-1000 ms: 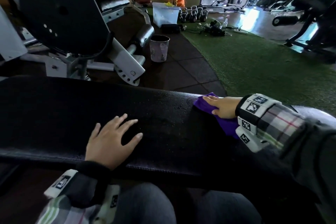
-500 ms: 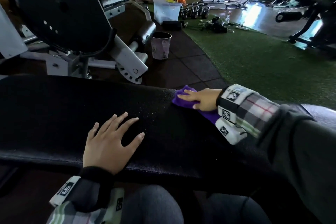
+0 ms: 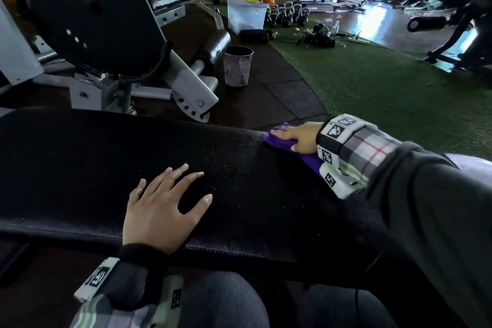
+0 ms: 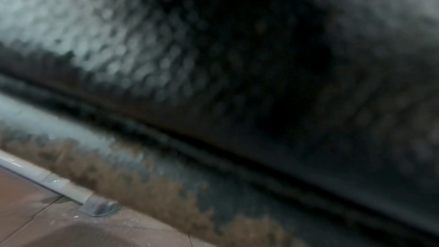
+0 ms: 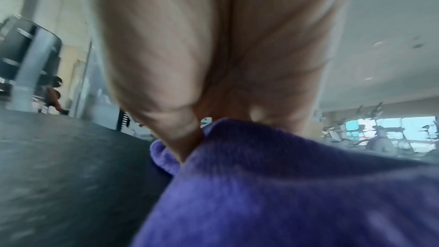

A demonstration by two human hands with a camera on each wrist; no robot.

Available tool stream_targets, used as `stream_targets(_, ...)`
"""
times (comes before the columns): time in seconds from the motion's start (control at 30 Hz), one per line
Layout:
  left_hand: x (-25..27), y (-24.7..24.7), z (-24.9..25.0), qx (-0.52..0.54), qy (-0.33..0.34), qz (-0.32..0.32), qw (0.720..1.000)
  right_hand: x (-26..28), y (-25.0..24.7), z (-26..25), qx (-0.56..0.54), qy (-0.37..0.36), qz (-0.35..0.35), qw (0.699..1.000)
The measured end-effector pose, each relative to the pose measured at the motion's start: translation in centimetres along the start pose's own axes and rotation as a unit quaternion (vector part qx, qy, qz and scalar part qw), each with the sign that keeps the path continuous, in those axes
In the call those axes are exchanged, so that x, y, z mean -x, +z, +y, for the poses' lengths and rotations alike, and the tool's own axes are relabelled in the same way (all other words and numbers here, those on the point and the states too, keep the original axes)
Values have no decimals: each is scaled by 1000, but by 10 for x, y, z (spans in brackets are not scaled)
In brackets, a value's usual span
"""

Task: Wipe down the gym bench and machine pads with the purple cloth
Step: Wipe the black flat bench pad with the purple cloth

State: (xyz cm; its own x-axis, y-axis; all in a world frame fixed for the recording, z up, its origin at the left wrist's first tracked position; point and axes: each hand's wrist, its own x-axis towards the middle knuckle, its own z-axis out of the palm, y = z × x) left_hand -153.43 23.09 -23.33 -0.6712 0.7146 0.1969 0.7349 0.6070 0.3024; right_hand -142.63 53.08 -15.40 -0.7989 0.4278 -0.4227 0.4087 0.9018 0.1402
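Note:
A long black padded bench (image 3: pixel 80 162) runs across the head view, speckled with fine droplets in its middle. My left hand (image 3: pixel 162 205) rests flat on it near the front edge, fingers spread, holding nothing. My right hand (image 3: pixel 298 137) presses the purple cloth (image 3: pixel 310 161) against the bench's far edge on the right, fingers stretched out over it. In the right wrist view the purple cloth (image 5: pixel 285 185) bunches under my right hand (image 5: pixel 213 44) on the bench (image 5: pixel 59 157). The left wrist view is a dark blur of bench (image 4: pixel 213 63) surface.
Behind the bench stands an inclined machine with a black back pad (image 3: pixel 93 16) and white frame. A patterned cup-shaped bin (image 3: pixel 237 66) sits on the dark floor tiles. Farther off are a clear plastic box (image 3: pixel 246 17), kettlebells (image 3: pixel 288 14) and green turf (image 3: pixel 386 88).
My right hand has slid the purple cloth leftward along the bench and toward its far edge. My left hand has stayed flat in place.

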Motion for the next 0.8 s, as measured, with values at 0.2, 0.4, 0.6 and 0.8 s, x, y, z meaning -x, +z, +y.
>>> stream_targets(0.2, 0, 1, -2, 3, 0, -4, 1000, 41, 27, 14, -55, -91, -27, 994)
stream_targets(0.4, -1, 0, -1, 5, 0, 1, 1000, 50, 24, 45, -17, 18, -39, 999)
stream_targets(0.6, 0, 0, -1, -4, 2, 1, 1000, 30, 11, 13, 10, -2, -7, 1000)
stream_targets(0.8, 1, 0, -1, 0, 3, -8, 1000, 66, 33, -1, -80, -138, -25, 987)
